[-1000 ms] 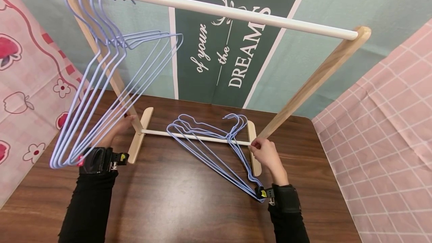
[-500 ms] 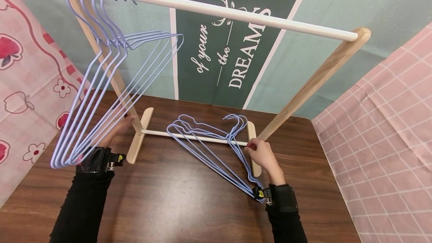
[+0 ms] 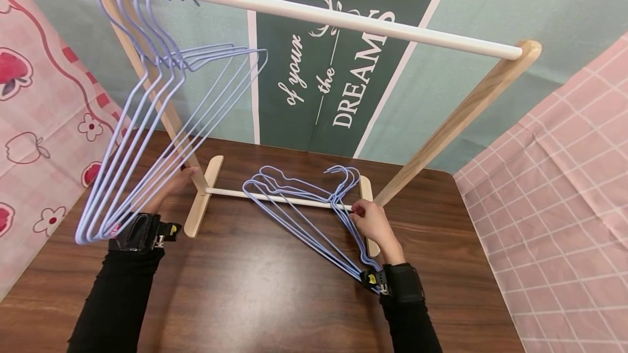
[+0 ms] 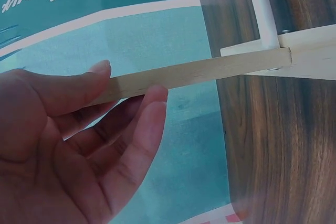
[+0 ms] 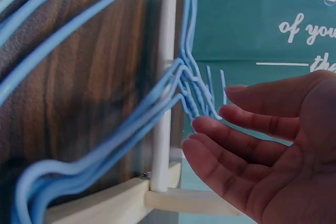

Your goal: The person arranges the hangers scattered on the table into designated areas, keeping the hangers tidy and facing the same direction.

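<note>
A wooden clothes rack with a white top rail (image 3: 343, 18) stands on the table. Several blue wire hangers (image 3: 175, 61) hang at the rail's left end. Partly behind them, my left hand (image 3: 180, 175) holds the rack's left post (image 4: 189, 72) low down, thumb on one side and fingers on the other. More blue hangers (image 3: 333, 199) lie across the rack's white lower bar (image 3: 225, 194), their hooks toward the back right. My right hand (image 3: 373, 225) is beside their necks, inside the right post. In the right wrist view its thumb and fingers (image 5: 294, 166) stand apart, fingertips close to the hangers.
The rack's right post (image 3: 446, 124) rises from a flat wooden foot (image 3: 374, 247); another foot (image 3: 196, 217) supports the left side. The brown table (image 3: 260, 298) extends in front. A green lettered cloth (image 3: 299, 124) hangs behind, with pink cloths at both sides.
My right hand has moved left from the foot of the right post to the necks of the lying hangers. The left hand keeps its hold while its forearm shifts slightly left.
</note>
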Demonstrator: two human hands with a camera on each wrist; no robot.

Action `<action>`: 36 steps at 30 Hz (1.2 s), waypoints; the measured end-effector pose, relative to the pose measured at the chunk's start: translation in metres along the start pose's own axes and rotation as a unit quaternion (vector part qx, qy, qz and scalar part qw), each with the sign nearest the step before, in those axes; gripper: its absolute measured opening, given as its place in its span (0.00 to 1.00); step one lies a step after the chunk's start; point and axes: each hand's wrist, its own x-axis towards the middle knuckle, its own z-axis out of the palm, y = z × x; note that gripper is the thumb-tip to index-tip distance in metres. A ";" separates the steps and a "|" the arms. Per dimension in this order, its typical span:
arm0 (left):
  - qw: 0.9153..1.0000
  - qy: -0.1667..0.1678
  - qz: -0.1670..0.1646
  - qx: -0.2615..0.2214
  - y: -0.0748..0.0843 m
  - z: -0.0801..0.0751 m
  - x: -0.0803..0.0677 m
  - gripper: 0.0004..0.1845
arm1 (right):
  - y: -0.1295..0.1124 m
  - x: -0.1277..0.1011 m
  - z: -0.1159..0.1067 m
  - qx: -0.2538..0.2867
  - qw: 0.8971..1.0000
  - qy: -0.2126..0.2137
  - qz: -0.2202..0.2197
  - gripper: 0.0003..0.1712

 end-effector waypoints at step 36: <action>0.999 -0.004 0.030 0.020 -0.014 -0.002 0.002 0.17 | 0.002 0.020 0.031 -0.061 0.998 -0.024 0.000 0.08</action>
